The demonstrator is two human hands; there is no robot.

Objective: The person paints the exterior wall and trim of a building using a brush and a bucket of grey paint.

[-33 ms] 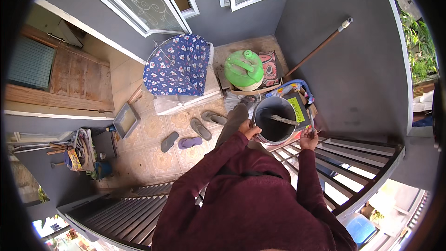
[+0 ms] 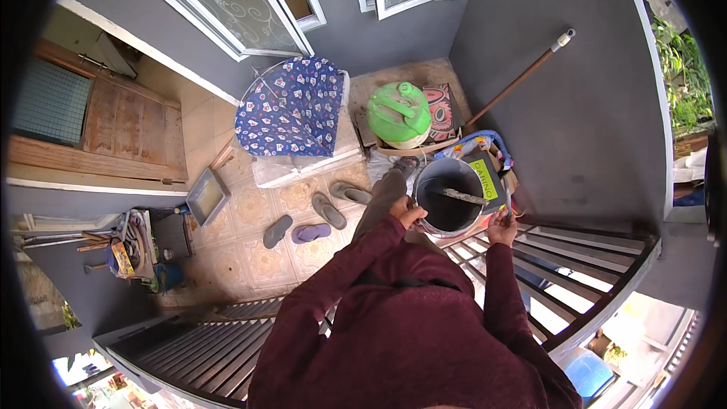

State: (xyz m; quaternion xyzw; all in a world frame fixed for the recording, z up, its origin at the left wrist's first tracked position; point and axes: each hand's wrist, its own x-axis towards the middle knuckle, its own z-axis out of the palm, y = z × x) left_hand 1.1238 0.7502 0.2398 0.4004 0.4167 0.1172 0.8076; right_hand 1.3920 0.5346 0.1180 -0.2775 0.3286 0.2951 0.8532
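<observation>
A round grey metal bucket [image 2: 448,195] with a dark inside sits on the tiled floor [image 2: 265,250], just in front of the green domed plastic container [image 2: 399,113] and close against the grey corner wall. The left hand [image 2: 409,213] is closed over the bucket's near-left rim, and the right hand [image 2: 502,227] has its fingers curled on the near-right rim. A grey stick-like tool [image 2: 462,196] lies across the inside of the bucket; whether anything else is in there cannot be told. The bucket looks stiff and thin-walled, probably with some weight to it, so two opposite points on the rim seem the soundest hold, kept level. Left of the bucket lie grey and purple sandals [image 2: 322,216].
</observation>
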